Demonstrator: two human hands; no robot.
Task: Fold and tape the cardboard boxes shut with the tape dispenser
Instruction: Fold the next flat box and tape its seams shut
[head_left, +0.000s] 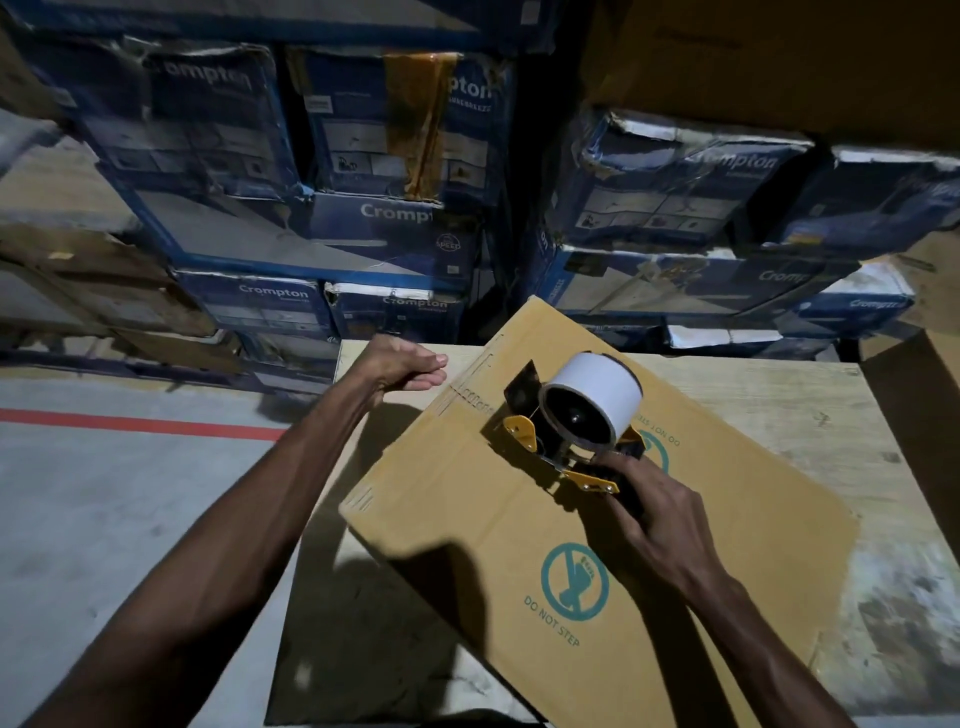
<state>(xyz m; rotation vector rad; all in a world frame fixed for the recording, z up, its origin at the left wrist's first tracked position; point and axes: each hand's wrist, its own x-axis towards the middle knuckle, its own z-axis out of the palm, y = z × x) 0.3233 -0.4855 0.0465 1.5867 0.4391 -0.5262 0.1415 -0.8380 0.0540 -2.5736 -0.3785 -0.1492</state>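
A brown cardboard box printed with green "DO NOT STEP" signs lies turned at an angle on a plywood table. On its top rests a yellow and black tape dispenser carrying a roll of pale tape. My right hand grips the dispenser's handle from the near side. My left hand hovers at the box's far left edge, fingers loosely curled and empty; whether it touches the box is unclear.
Stacks of worn blue printed cartons fill the background, with brown cartons at the far left. A grey concrete floor with a red line lies to the left of the table. Another brown box edge shows at the right.
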